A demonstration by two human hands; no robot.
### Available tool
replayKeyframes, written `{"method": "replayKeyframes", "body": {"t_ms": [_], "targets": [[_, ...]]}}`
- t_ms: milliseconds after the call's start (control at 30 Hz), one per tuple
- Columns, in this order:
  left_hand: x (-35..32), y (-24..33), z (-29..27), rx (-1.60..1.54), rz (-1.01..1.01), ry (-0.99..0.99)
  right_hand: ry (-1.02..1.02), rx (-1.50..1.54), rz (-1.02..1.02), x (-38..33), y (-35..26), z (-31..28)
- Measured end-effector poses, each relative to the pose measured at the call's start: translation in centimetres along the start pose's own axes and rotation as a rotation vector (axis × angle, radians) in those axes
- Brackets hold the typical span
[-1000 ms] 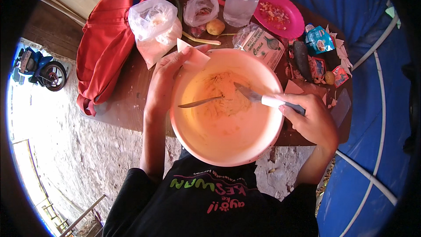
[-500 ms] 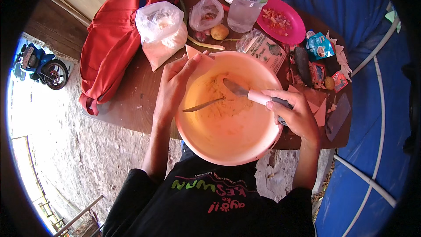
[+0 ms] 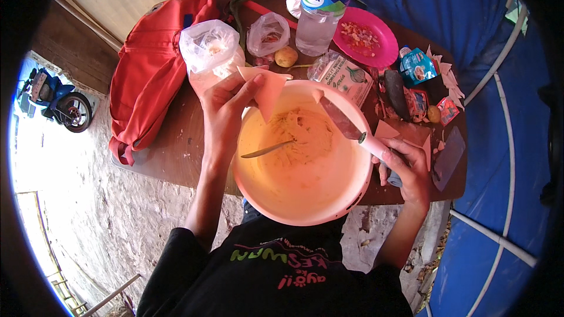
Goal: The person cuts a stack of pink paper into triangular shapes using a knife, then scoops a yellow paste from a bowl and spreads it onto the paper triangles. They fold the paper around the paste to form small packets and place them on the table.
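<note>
In front of me is a large pale bowl (image 3: 299,202), lit orange, with a soft yellowish mixture (image 3: 305,135) at its bottom. A metal utensil handle (image 3: 267,149) sticks out of the mixture; its other end is buried. My left hand (image 3: 226,103) is closed, pinching a thin triangular wrapper sheet (image 3: 269,94) over the bowl's far left rim. Wrapped round the light handle with a dark end is my right hand (image 3: 405,167), gripping a knife (image 3: 346,120). Its wide blade slants up to the far left above the bowl, with a little mixture seemingly at the tip.
Behind the bowl stand a clear water bottle (image 3: 317,29), a pink plate (image 3: 385,38) of chopped food, a flour bag (image 3: 214,50) and a potato (image 3: 286,56). A red bag (image 3: 153,76) lies left. Packets, a dark pestle-like piece (image 3: 396,94) and wrapper sheets (image 3: 405,135) lie right.
The knife has risen out of the mixture toward the far right rim. My left hand has turned the wrapper sheet so more of its face shows over the bowl.
</note>
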State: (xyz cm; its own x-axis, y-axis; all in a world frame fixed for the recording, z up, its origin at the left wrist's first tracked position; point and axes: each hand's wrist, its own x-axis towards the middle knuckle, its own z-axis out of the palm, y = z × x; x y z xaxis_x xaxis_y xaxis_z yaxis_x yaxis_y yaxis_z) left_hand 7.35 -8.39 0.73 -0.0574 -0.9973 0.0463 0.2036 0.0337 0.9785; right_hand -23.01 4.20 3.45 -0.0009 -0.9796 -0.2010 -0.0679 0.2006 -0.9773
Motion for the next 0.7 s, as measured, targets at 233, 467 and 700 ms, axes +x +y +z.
{"method": "replayKeyframes", "body": {"t_ms": [233,467,700], "targets": [[0.3,-0.4,0.1,-0.027,-0.192,-0.088,-0.061,-0.516,-0.095,0.5,-2.2,1.9],[0.3,-1.4,-0.2,-0.061,-0.204,-0.105,-0.151,-0.655,-0.132,3.6,-2.3,4.1],[0.3,-2.3,-0.6,0.040,-0.174,-0.164,-0.032,-0.599,-0.133,4.0,-0.2,5.7]]}}
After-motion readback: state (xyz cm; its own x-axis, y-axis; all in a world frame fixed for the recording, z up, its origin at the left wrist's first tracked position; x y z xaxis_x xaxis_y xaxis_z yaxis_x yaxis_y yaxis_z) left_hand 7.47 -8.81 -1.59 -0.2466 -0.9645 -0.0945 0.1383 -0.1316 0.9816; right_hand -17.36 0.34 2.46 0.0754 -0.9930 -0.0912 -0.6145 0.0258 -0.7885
